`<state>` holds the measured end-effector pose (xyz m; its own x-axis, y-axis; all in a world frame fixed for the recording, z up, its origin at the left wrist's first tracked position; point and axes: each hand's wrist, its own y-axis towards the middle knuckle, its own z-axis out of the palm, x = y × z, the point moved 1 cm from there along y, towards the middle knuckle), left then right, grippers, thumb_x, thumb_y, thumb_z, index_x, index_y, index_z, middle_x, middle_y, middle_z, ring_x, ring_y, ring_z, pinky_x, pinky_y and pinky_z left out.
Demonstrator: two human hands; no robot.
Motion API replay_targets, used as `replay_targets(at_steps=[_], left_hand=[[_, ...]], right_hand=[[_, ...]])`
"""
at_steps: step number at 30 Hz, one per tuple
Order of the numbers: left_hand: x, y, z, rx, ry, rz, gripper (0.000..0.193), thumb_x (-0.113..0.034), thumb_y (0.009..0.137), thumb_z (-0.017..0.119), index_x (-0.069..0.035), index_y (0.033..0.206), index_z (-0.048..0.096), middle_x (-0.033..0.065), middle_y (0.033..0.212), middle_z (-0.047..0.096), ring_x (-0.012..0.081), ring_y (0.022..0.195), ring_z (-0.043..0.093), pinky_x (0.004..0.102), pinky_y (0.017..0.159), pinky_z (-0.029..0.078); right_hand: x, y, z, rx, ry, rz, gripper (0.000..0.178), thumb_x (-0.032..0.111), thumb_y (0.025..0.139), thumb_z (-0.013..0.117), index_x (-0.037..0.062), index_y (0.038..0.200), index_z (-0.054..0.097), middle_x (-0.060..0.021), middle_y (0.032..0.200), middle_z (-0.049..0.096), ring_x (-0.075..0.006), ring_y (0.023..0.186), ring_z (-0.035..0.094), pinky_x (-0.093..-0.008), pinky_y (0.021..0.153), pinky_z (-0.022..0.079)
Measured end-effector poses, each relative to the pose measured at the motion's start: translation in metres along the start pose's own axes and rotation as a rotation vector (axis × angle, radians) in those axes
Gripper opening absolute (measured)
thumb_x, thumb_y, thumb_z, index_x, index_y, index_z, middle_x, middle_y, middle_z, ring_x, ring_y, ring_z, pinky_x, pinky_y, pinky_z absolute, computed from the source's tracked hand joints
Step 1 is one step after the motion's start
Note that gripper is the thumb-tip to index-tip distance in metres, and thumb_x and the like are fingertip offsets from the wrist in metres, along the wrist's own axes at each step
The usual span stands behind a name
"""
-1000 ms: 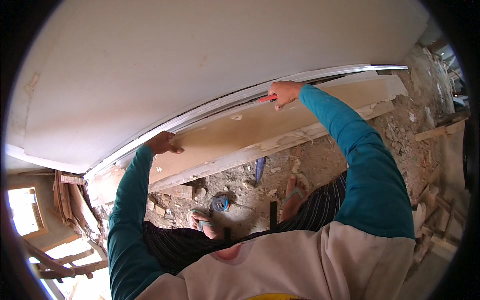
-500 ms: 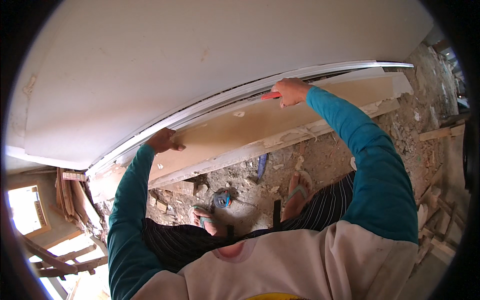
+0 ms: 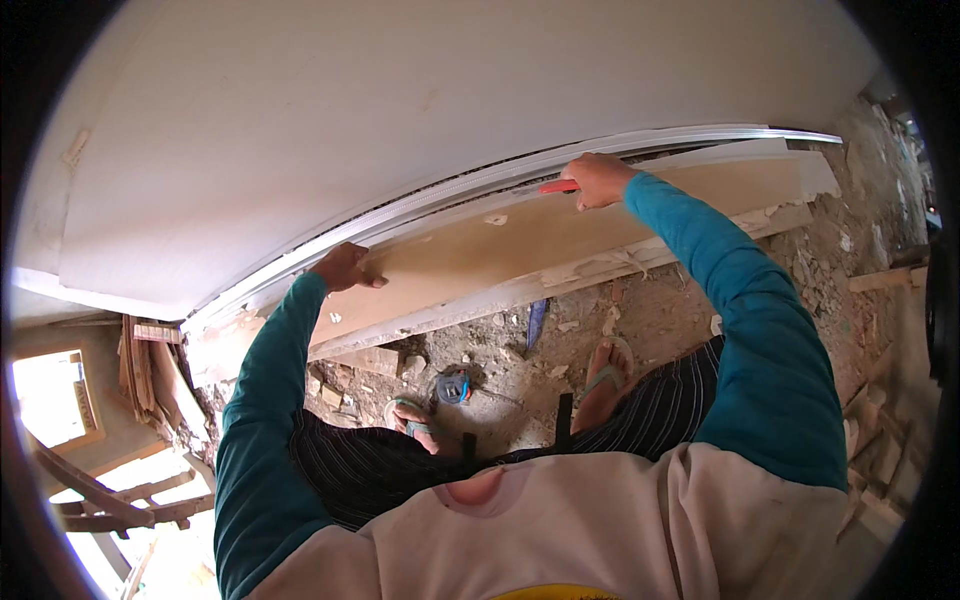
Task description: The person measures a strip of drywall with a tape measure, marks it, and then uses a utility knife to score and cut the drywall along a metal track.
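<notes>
My right hand (image 3: 602,181) is closed round a slim red tool (image 3: 558,187), possibly a utility knife; its tip points left along the far edge of a long tan board (image 3: 520,240). Further left, my left hand (image 3: 342,268) grips that same edge, thumb apart on the board's face and fingers curled over the far side, their tips partly hidden. A long ribbed metal strip (image 3: 440,192) runs just beyond both hands. It lies between the board and a large pale panel (image 3: 400,100). More pale board layers show under the tan face.
On the rubble floor (image 3: 500,400) are a tape measure (image 3: 453,387) and a blue blade-shaped piece (image 3: 537,323). My sandalled feet stand beside them. Scrap wood (image 3: 160,380) leans near a bright window opening (image 3: 55,398) at left. More timber (image 3: 885,280) lies at right.
The whole view has shifted slightly, so the scene sits a little further right. Both hands keep their places on the board, and the red tool stays in my right hand.
</notes>
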<state>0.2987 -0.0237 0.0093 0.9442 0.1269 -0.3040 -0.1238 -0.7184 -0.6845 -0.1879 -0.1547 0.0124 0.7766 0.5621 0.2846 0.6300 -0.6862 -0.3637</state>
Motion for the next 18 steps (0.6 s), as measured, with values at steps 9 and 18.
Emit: replay_targets(at_steps=[9, 18], left_hand=[[-0.004, -0.003, -0.003, 0.026, -0.063, 0.027, 0.051, -0.044, 0.072, 0.094, -0.009, 0.107, 0.08, 0.0073, 0.092, 0.078, 0.0186, 0.087, 0.068, 0.0386, 0.082, 0.053], [-0.001, 0.0, 0.002, -0.053, -0.045, 0.065, 0.05, -0.043, 0.071, 0.096, -0.009, 0.105, 0.08, 0.0055, 0.089, 0.077, 0.0167, 0.085, 0.067, 0.0382, 0.079, 0.053]], right_hand=[[0.003, 0.003, -0.003, 0.069, -0.03, 0.008, 0.044, 0.017, 0.065, 0.08, 0.0063, 0.108, 0.073, -0.019, 0.103, 0.075, -0.0392, 0.101, 0.071, -0.0506, 0.086, 0.058], [0.0, 0.0, 0.003, 0.016, -0.032, 0.04, 0.044, 0.018, 0.069, 0.079, 0.0067, 0.111, 0.073, -0.0191, 0.104, 0.075, -0.0395, 0.101, 0.072, -0.0508, 0.088, 0.058]])
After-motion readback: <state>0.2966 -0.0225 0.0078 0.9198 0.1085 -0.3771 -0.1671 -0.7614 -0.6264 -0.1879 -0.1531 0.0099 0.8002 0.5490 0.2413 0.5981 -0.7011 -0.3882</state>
